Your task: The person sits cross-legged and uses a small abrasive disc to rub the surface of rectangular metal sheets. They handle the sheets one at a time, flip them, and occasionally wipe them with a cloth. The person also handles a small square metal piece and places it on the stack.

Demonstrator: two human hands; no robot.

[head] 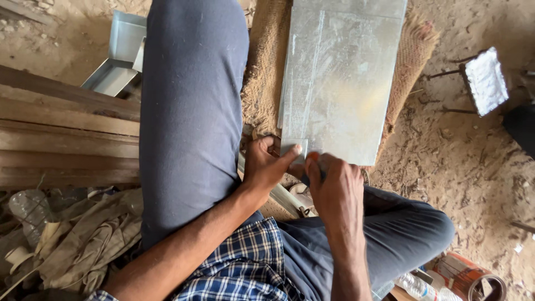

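Ground: sandy floor (pixel 462 167) strewn with scraps and twigs, lying all round the metal sheet.
Metal sheet: a flat grey galvanised metal sheet (pixel 340 72) lies on the sacking in front of the person, running from the top edge of the view down to the hands; a thin scribed line runs along its length near its left side.
Leg: the person's raised knee in blue-grey trousers (pixel 192 106) stands just left of the metal sheet.
Planks: a stack of weathered wooden planks (pixel 61 139) lies well left of the metal sheet, beyond the knee.
Sacking: coarse brown burlap sacking (pixel 264 72) is under the metal sheet and shows along both its long sides.
Cloth heap: crumpled khaki cloth (pixel 89 245) lies left of and below the metal sheet, under the planks.
Folded channel: a bent piece of sheet-metal channel (pixel 120 56) lies on the floor left of the metal sheet, past the knee.
Right hand: the right hand (pixel 333 192) sits at the near edge of the metal sheet, fingers curled together and pressed to that edge; whether it grips anything I cannot tell.
Left hand: the left hand (pixel 267 164) is at the near left corner of the metal sheet, thumb and fingers pinching the small metal piece.
Tin: a rusty orange tin (pixel 473 278) stands well right of and below the metal sheet.
Small metal piece: a small metal piece (pixel 294 147) lies against the near left corner of the metal sheet, under the left thumb.
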